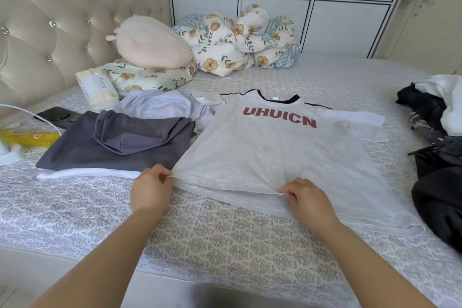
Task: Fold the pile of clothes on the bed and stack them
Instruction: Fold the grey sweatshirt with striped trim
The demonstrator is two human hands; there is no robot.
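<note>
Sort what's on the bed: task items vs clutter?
Job:
white T-shirt, hem pinched by left hand and right hand
grey folded stack
lilac garment
dark clothes pile

Lying about:
plush pillow
floral quilt
tissue pack
phone

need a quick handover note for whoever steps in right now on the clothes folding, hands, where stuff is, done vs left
Left hand pinches the hem of the white t-shirt at its left corner; right hand pinches the hem near the middle.
The t-shirt lies spread face up on the bed, red lettering showing, not yet folded.
Done: folded grey garment stacked on a white one at left.
Left: fold this t-shirt, the crumpled pale blue garment behind the stack, and the dark clothes pile at right, then stack them.
</note>
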